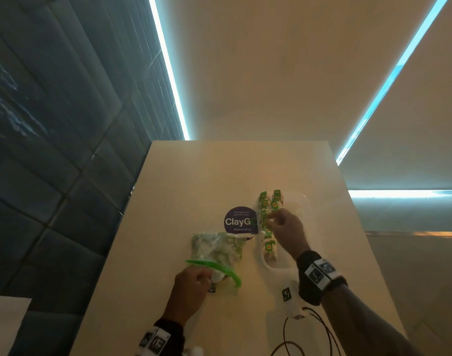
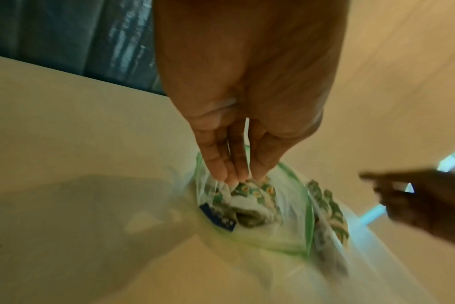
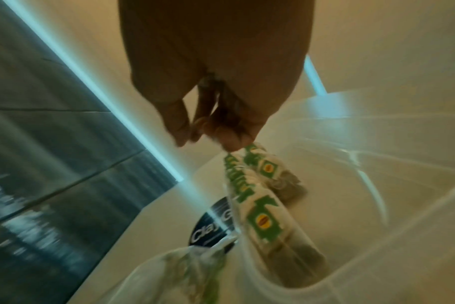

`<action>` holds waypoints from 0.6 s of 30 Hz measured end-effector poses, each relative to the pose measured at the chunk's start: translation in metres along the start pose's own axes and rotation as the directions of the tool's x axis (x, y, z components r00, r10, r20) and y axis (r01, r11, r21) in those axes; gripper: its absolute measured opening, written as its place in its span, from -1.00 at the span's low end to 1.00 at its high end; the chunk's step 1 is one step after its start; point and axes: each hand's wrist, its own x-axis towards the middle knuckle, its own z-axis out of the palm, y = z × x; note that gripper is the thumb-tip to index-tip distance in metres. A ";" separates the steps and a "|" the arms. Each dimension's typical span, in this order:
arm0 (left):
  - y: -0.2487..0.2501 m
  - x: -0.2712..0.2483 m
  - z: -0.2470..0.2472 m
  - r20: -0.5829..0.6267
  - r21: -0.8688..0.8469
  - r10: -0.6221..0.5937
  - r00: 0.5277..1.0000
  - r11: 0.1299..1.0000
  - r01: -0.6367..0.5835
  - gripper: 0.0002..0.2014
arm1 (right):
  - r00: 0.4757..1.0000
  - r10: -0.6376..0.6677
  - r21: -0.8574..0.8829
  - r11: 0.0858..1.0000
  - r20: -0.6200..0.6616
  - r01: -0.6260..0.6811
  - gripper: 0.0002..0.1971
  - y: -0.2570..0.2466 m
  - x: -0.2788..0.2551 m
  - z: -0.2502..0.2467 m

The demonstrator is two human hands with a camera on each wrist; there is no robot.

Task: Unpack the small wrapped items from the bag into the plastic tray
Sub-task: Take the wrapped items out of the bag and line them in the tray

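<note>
While my left hand keeps its fingers pressed together, straight, tips pinching the plastic at the mouth of the bag, I see that bag lying on the bench, its green zip rim gaping and wrapped items visible inside. My right hand reaches over the tray, which sits just right of the bag, and its fingers pinch the green tab of one packet at the row of packets lined along the tray's left side. A round purple sticker lies on the bench, touching the tray's left edge. Black cable loops near my right forearm.
</note>
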 end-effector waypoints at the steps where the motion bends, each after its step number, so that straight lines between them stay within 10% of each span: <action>1: 0.002 0.002 0.006 -0.004 0.045 0.036 0.999 0.998 -0.036 -0.93 | 0.988 -0.072 -0.004 0.997 0.140 0.073 -0.92 -0.009 -0.010 0.007; 4: 0.006 0.007 0.023 0.012 0.195 0.050 0.999 0.979 -0.051 -0.92 | 0.842 -0.140 -0.055 0.979 0.521 0.197 -0.89 -0.023 -0.037 0.029; 8: -0.001 0.016 0.037 -0.027 0.212 -0.047 0.999 0.976 0.052 -0.86 | 0.728 -0.069 -0.179 0.949 0.682 0.258 -0.80 -0.019 -0.062 0.052; 18: -0.002 0.012 0.013 0.010 -0.066 0.038 0.999 0.997 -0.037 -0.93 | 0.891 -0.108 -0.265 0.933 0.442 0.245 -0.82 -0.004 -0.082 0.061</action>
